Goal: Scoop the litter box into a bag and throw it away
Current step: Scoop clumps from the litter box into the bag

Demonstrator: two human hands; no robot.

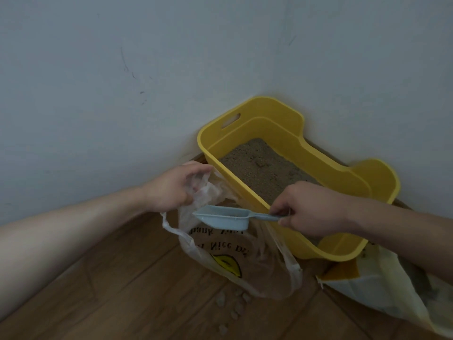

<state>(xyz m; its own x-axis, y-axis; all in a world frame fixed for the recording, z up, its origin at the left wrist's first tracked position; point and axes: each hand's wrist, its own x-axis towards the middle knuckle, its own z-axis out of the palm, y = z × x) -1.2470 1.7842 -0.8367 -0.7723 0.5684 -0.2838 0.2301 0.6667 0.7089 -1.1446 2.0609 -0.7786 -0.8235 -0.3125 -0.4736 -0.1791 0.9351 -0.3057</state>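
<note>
One plastic scoop [221, 218] hangs over crinkly bag [264, 266].

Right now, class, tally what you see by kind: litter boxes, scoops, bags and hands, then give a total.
litter box: 1
scoop: 1
bags: 2, the printed bag and the pale bag
hands: 2, the left hand and the right hand
total: 6
</note>
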